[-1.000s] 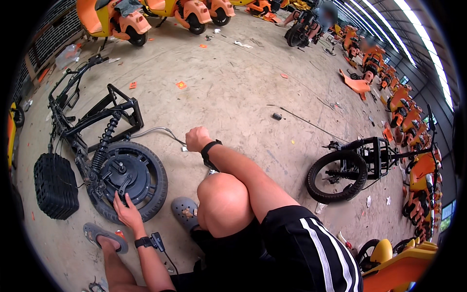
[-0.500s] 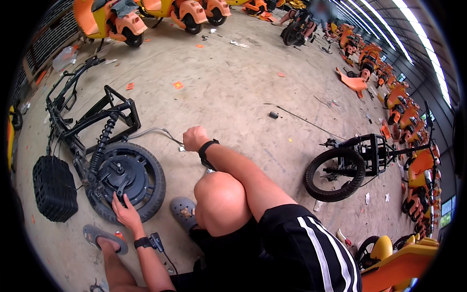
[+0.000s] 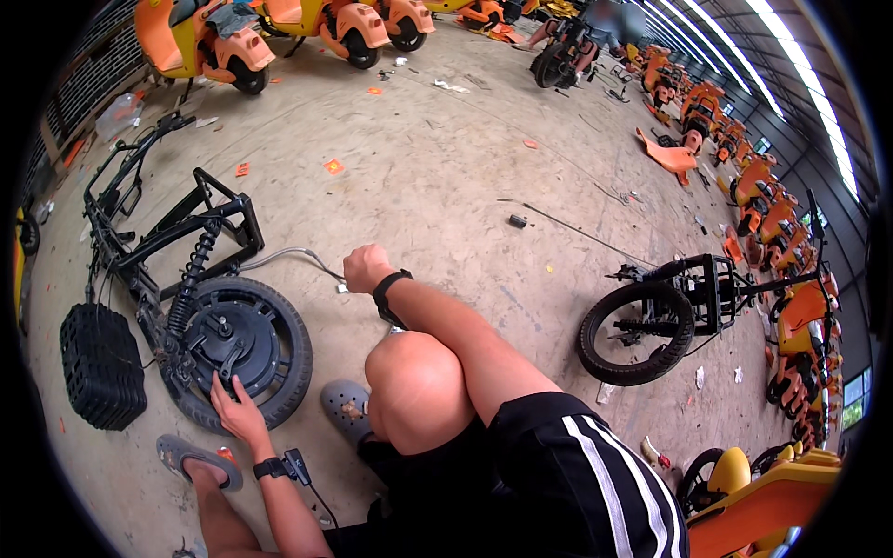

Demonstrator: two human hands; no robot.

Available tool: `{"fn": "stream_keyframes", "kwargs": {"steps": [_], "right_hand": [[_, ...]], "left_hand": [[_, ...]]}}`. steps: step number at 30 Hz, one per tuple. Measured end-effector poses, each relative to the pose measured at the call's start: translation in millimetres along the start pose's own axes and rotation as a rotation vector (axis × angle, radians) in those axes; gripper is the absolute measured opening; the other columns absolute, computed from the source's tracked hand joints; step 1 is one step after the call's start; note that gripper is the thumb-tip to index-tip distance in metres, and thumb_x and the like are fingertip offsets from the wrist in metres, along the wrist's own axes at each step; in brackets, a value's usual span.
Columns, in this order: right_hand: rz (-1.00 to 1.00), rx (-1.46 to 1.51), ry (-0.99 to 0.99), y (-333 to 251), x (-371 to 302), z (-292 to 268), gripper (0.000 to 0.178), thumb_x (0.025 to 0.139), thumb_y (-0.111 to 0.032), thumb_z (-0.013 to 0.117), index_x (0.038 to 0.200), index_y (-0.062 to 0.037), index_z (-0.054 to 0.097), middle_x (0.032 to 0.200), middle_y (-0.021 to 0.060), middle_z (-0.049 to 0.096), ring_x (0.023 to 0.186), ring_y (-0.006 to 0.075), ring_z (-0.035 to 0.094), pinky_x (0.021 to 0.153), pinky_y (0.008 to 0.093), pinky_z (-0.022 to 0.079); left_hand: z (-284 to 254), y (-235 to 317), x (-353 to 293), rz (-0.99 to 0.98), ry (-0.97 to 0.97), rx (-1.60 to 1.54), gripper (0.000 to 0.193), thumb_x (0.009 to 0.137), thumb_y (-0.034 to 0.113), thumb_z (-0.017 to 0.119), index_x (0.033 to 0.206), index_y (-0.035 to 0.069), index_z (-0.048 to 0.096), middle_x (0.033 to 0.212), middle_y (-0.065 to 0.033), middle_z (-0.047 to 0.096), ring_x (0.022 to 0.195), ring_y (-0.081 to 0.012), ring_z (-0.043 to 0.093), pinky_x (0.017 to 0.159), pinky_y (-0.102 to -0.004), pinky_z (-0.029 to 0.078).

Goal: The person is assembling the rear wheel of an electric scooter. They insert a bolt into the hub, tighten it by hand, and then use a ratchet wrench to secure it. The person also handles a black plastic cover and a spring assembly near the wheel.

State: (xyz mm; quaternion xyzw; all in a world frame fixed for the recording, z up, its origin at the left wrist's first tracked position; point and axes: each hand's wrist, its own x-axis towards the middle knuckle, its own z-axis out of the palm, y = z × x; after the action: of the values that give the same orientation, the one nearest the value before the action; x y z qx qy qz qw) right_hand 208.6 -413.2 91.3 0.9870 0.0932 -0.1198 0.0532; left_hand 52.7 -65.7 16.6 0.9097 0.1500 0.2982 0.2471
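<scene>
On its side at my left lies a black scooter frame (image 3: 139, 251) with a coil shock absorber (image 3: 191, 279) and a rear wheel (image 3: 293, 335). My left hand (image 3: 240, 414) reaches to the wheel's lower edge. Its thumb and fingers are apart, with the fingertips at a small dark lever (image 3: 228, 370) on the hub (image 3: 246, 339). My right hand (image 3: 367, 270) is closed in a fist beyond my knee, beside the end of a grey cable (image 3: 293, 251) running from the frame. Whatever lies inside the fist is hidden.
A slatted black box (image 3: 102, 367) stands left of the wheel. To the right lies another stripped frame with a wheel (image 3: 637, 377). A thin rod (image 3: 581, 228) and a black cylinder (image 3: 517, 221) lie ahead. Orange scooters (image 3: 358, 28) line the back; a person (image 3: 605, 28) sits far off.
The whole view has shifted slightly to the left. Both hands keep nearly the same place and pose relative to the wheel and cable.
</scene>
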Motion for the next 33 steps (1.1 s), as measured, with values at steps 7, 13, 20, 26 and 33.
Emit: {"fn": "stream_keyframes", "kwargs": {"steps": [7,13,20,26,33], "right_hand": [[-0.015,-0.006,0.013,0,1,2,0.025,0.084,-0.027,0.062,0.095,-0.0123,0.078,0.099,0.0117,0.076,0.095,0.0288,0.073,0.076,0.0389,0.057],[-0.014,-0.005,0.025,-1,0,2,0.025,0.084,-0.028,0.062,0.095,-0.0124,0.078,0.098,0.0118,0.076,0.094,0.0288,0.073,0.076,0.0388,0.057],[-0.006,-0.018,0.038,0,7,1,0.026,0.084,-0.03,0.063,0.095,-0.0126,0.078,0.098,0.0117,0.076,0.094,0.0291,0.073,0.077,0.0388,0.057],[-0.018,-0.005,0.037,-9,-24,18,0.026,0.085,-0.027,0.059,0.096,-0.0128,0.078,0.099,0.0127,0.076,0.095,0.0295,0.073,0.077,0.0393,0.057],[-0.003,-0.007,0.008,3,-9,-4,0.024,0.081,-0.02,0.058,0.093,-0.0085,0.077,0.098,0.0145,0.075,0.093,0.0318,0.073,0.077,0.04,0.058]], "left_hand": [[0,1,0,-0.009,0.004,0.006,0.042,0.099,0.03,0.064,0.134,0.008,0.06,0.125,-0.0168,0.063,0.112,-0.0375,0.061,0.089,-0.0466,0.05],[-1,0,0,-0.01,0.001,0.01,0.042,0.098,0.031,0.064,0.134,0.009,0.06,0.125,-0.0165,0.063,0.112,-0.0375,0.061,0.088,-0.0467,0.05],[1,3,4,0.005,0.019,-0.005,0.042,0.098,0.03,0.064,0.134,0.008,0.06,0.126,-0.0164,0.063,0.113,-0.0375,0.061,0.089,-0.0462,0.051],[-17,2,-14,0.005,-0.024,-0.036,0.04,0.099,0.028,0.064,0.132,0.007,0.061,0.125,-0.0173,0.064,0.114,-0.039,0.06,0.091,-0.0469,0.05],[0,2,2,-0.033,0.001,-0.031,0.042,0.098,0.03,0.065,0.134,0.009,0.059,0.125,-0.0162,0.063,0.114,-0.0383,0.06,0.09,-0.0469,0.05]]}}
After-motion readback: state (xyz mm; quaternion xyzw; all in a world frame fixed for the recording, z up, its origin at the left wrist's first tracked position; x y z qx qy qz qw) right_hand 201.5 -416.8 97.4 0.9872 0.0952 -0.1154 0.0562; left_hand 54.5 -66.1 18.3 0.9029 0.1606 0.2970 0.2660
